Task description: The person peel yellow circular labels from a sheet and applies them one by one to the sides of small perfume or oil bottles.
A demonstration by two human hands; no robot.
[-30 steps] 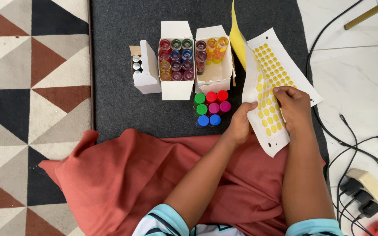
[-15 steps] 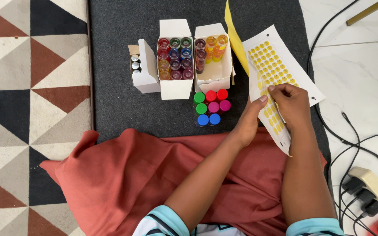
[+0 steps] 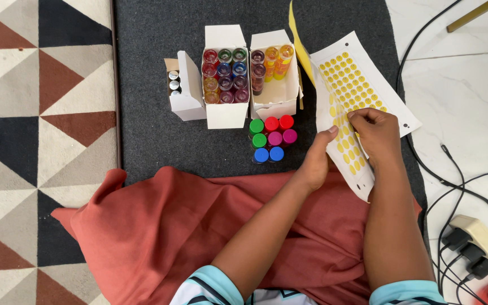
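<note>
Head view is showing the right hand (image 3: 377, 133) pinching a yellow dot on the sticker sheet (image 3: 350, 101), which is lying on the dark mat (image 3: 153, 135) while the left hand (image 3: 318, 161) is pressing its edge flat. The sheet is looking thin, light and floppy, so gripping by the bare margin seems wise.

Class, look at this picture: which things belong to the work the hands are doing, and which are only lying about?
In the work:
- sticker sheet with yellow round stickers
- right hand picking at the sheet
- left hand steadying its edge
- capped vials standing on the mat
- open boxes of vials

Lying about:
- power strip and black cables
- patterned rug
- red cloth on the lap
</note>
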